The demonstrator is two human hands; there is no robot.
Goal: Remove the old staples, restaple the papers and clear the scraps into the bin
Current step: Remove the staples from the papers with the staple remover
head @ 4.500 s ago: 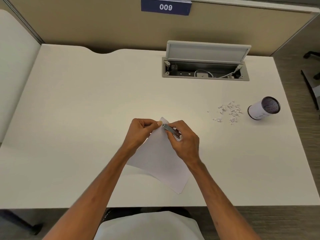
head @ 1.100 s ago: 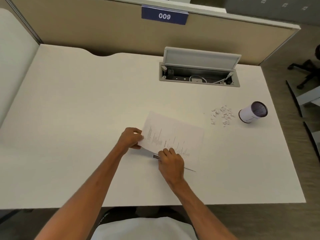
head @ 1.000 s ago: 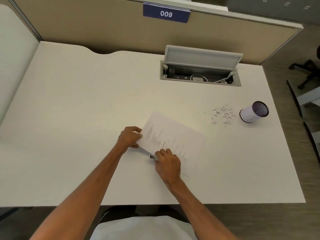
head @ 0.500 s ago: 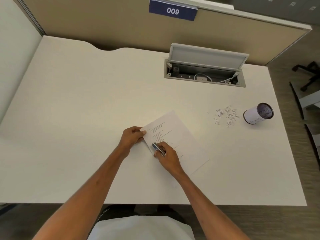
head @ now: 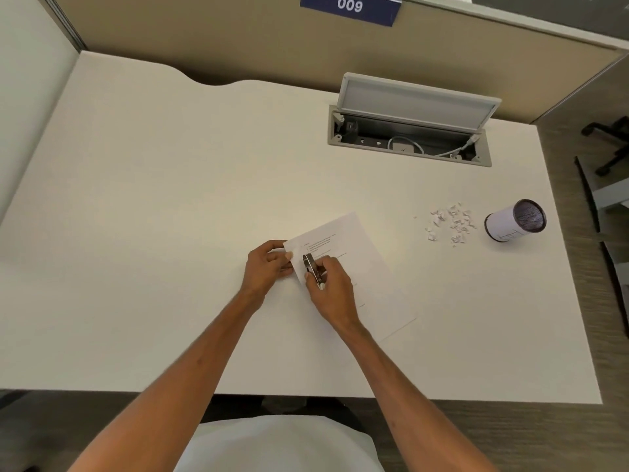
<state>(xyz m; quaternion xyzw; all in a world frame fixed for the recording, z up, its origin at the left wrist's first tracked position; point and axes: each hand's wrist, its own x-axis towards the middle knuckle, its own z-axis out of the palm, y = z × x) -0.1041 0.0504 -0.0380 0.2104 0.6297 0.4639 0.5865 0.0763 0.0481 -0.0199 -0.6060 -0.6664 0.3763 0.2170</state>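
Note:
White printed papers (head: pixel 354 267) lie face up in the middle of the white desk (head: pixel 153 206), turned at an angle. My left hand (head: pixel 267 265) pinches their near left corner. My right hand (head: pixel 328 289) grips a small metal stapler (head: pixel 311 267) and holds it over that same corner, right beside my left thumb. A heap of small white paper scraps (head: pixel 449 223) lies on the desk to the right. Beside the scraps lies a small white bin (head: pixel 514 223) on its side, its dark mouth facing right and away from the heap.
An open grey cable tray (head: pixel 408 131) with its lid up and white cables inside is set into the desk's far side. A beige partition with a blue "009" label (head: pixel 350 8) stands behind. Chair legs (head: pixel 609 144) show on the floor at the right.
The papers were flipped from blank side to printed side, then turned clockwise on the desk. My right hand brought the stapler from the paper's lower edge up to the corner held by my left hand.

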